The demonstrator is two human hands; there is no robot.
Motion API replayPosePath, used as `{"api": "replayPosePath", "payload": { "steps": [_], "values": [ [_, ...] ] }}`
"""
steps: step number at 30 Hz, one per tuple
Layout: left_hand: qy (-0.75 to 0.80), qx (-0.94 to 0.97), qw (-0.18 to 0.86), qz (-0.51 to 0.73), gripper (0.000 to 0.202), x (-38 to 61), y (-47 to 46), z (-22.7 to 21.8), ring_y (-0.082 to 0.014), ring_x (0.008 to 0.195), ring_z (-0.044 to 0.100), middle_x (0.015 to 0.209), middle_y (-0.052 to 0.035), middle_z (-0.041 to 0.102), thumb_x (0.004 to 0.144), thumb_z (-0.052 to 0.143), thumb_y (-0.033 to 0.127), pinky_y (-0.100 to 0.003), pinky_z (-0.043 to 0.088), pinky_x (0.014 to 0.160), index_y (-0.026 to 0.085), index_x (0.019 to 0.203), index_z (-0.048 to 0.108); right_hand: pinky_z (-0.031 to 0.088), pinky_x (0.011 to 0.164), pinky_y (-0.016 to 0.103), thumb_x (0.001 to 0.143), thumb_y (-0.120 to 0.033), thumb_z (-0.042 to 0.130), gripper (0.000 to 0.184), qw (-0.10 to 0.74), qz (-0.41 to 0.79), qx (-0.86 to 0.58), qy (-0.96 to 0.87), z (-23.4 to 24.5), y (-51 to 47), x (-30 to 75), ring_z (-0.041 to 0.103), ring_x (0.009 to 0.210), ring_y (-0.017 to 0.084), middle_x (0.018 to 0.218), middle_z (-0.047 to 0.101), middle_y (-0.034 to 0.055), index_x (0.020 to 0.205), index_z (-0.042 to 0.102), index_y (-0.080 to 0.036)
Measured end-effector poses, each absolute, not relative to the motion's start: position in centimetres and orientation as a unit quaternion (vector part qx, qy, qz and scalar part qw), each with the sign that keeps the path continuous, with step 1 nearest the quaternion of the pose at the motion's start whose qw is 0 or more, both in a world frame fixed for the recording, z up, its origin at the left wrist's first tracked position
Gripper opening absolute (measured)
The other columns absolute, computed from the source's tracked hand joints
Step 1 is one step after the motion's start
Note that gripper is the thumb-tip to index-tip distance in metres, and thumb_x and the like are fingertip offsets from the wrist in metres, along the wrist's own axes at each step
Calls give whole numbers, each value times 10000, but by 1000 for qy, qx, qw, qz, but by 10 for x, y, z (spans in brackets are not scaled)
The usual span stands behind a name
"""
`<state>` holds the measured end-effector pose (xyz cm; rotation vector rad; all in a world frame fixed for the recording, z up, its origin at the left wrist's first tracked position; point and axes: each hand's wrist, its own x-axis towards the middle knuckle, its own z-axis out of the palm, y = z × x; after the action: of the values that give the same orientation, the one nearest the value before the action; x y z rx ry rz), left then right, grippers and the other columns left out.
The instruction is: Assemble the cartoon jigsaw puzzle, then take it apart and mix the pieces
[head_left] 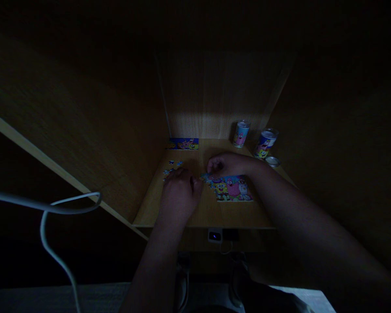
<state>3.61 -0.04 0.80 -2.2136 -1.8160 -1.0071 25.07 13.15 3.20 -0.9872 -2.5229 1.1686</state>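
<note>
A partly built cartoon jigsaw puzzle (232, 188) lies on a small wooden desk (211, 213) in dim light. My left hand (180, 193) rests at the puzzle's left edge with its fingers curled; what they hold is hidden. Above the puzzle's upper left corner, my right hand (226, 164) has its fingers bent in a pinch, and its contents are too dark to make out. A few loose puzzle pieces (172, 167) lie on the desk to the left of my left hand.
A cartoon picture card (183, 143) lies at the desk's back left. Two printed cans (240, 133) (265, 143) stand at the back right, with a round lid (273, 161) beside them. Wooden walls enclose the desk. A white cable (52, 208) hangs at left.
</note>
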Motion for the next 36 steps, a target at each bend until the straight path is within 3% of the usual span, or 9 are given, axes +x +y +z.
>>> {"api": "replayPosePath", "payload": {
  "steps": [4, 8, 14, 19, 25, 31, 36],
  "values": [
    [-609, -705, 28, -361, 189, 33, -1, 11, -272, 825, 659, 843, -83, 678, 976, 535, 195, -395, 505, 778, 225, 796, 581, 413, 644, 254, 794, -498, 870, 392, 187, 363, -315, -857, 36, 128, 246, 543, 700, 125, 766, 618, -44, 1043, 774, -211],
    [-608, -690, -30, -392, 170, 30, -3, 15, -249, 819, 676, 849, -67, 706, 974, 529, 205, -355, 486, 757, 222, 822, 602, 409, 648, 257, 731, -550, 911, 475, 196, 386, -272, -859, 42, 118, 232, 551, 708, 128, 790, 652, -34, 1052, 795, -219],
    [-609, -662, -114, -423, 180, 28, -4, 16, -218, 776, 684, 824, -25, 732, 993, 538, 277, -311, 458, 716, 228, 856, 645, 401, 652, 257, 816, -513, 853, 315, 194, 353, -244, -882, 43, 108, 216, 565, 706, 132, 791, 701, -19, 909, 796, -217],
    [-629, -646, -106, -419, 207, 26, -3, 16, -216, 737, 658, 803, -30, 721, 984, 528, 299, -314, 426, 694, 228, 823, 638, 428, 675, 253, 776, -459, 905, 397, 226, 350, -249, -875, 44, 107, 214, 589, 746, 135, 924, 740, -13, 1098, 795, -256],
    [-638, -640, -110, -414, 204, 27, -3, 18, -217, 734, 664, 778, -24, 705, 979, 534, 299, -311, 401, 673, 227, 806, 618, 438, 726, 265, 900, -328, 794, 107, 224, 318, -223, -894, 42, 108, 211, 621, 772, 136, 863, 730, -13, 915, 779, -223],
    [-613, -659, -139, -414, 203, 27, -4, 19, -217, 801, 697, 850, -26, 751, 1013, 531, 291, -305, 452, 721, 223, 868, 656, 448, 690, 257, 854, -305, 817, 165, 200, 387, -259, -862, 40, 105, 208, 617, 740, 134, 805, 710, -29, 980, 762, -213],
    [-594, -672, -142, -419, 254, 29, -6, 22, -219, 786, 675, 830, -22, 729, 1061, 483, 323, -305, 477, 733, 224, 880, 632, 498, 737, 270, 845, -382, 820, 222, 212, 476, -240, -819, 36, 108, 210, 633, 775, 137, 846, 722, -22, 946, 732, -205]
  ]
}}
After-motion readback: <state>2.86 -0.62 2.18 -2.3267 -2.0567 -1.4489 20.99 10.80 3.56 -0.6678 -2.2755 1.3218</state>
